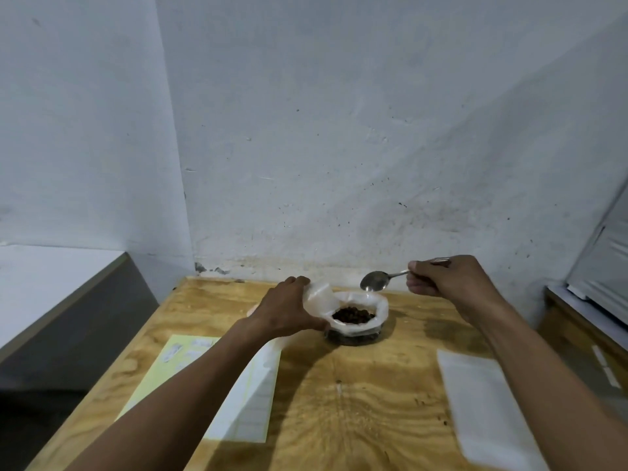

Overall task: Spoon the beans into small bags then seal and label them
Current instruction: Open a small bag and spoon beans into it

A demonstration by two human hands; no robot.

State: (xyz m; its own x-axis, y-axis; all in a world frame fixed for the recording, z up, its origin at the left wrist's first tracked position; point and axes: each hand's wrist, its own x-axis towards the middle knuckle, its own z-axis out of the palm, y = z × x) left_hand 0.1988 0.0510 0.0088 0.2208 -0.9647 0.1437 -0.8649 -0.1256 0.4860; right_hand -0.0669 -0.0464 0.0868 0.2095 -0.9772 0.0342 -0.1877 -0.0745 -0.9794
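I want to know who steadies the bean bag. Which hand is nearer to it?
Left. The left hand grips the bean bag at its left rim; the right hand holds the spoon above and to its right, apart.

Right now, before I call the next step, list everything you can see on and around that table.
bag of beans: 1, white plastic with dark brown beans inside, open-topped, at the far middle of the table.
small bag: 1, translucent white, in the left hand beside the bag of beans.
spoon: 1, silver, bowl looks empty, above the bag of beans.
label sheet: 1, pale yellow with white stickers, near left, partly under the left arm.
flat bags: a white stack, count unclear, near right.
table: 1, light plywood, set against a white wall.
left hand: grips the small bag.
right hand: holds the spoon handle.
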